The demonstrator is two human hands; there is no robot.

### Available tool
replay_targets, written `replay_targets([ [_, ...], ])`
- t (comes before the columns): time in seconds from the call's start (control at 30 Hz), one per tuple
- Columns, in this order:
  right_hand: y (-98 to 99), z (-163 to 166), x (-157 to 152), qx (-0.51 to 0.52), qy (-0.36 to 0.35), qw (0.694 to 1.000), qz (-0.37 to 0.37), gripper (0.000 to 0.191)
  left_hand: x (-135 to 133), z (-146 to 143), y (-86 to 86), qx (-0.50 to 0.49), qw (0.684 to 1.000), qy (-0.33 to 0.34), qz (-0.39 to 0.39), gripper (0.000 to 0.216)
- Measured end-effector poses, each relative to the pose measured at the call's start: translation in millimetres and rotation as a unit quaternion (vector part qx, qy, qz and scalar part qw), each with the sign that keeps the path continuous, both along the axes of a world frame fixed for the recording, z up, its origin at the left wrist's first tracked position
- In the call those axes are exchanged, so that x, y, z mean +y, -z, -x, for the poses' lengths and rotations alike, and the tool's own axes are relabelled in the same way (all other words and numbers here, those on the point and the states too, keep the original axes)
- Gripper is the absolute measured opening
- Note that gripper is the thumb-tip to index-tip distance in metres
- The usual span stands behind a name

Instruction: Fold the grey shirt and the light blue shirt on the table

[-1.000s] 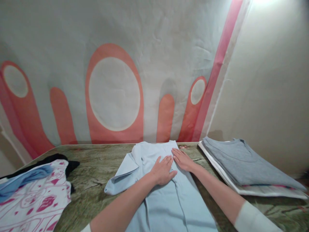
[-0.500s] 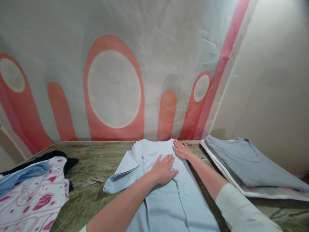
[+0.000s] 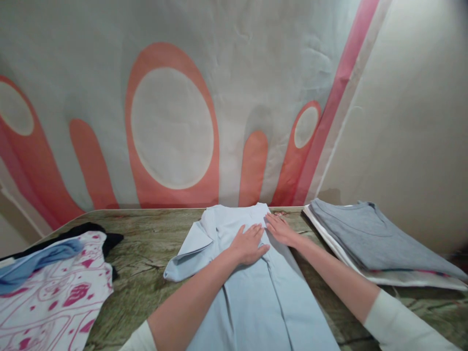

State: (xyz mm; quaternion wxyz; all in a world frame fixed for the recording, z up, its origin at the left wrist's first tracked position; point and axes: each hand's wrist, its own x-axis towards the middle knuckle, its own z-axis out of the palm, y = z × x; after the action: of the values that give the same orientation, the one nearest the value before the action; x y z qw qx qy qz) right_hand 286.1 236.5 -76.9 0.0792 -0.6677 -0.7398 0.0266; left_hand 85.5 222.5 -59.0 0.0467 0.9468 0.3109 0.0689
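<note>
A light blue shirt (image 3: 256, 297) lies on the wood-patterned table in front of me, its right side folded inward. One short sleeve sticks out to the left. My left hand (image 3: 248, 244) rests flat on the middle of the shirt, fingers stretched toward the collar end. Near the upper right edge of the shirt, my right hand (image 3: 281, 230) lies with its fingers extended on the cloth. Neither hand grips anything.
On the right is a stack of folded clothes with a grey T-shirt (image 3: 373, 239) on top. To the left lies a loose heap with a white and pink printed garment (image 3: 69, 292), blue cloth and black cloth. A printed backdrop (image 3: 234, 97) hangs behind the table (image 3: 142, 243).
My right hand has slid slightly right and down along the shirt's edge. My left hand stays at nearly the same place on the cloth. The view has shifted a little.
</note>
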Motion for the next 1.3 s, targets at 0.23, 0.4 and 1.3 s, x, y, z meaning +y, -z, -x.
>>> replay_targets([
  [0.23, -10.3, -13, -32, -0.022, 0.062, 0.998, -0.002, 0.054, 4, -3, 1.7, 0.001, 1.000, -0.001, 0.004, 0.067],
  [0.4, -12.6, 13, -69, -0.005, 0.019, 0.999, -0.025, 0.055, 4, -2, 1.9, 0.002, 1.000, -0.004, 0.004, 0.059],
  [1.3, -19.0, 23, -236, -0.024, -0.062, 0.998, -0.004, 0.066, -66, 42, -12.3, 0.017, 1.000, -0.010, -0.024, 0.053],
])
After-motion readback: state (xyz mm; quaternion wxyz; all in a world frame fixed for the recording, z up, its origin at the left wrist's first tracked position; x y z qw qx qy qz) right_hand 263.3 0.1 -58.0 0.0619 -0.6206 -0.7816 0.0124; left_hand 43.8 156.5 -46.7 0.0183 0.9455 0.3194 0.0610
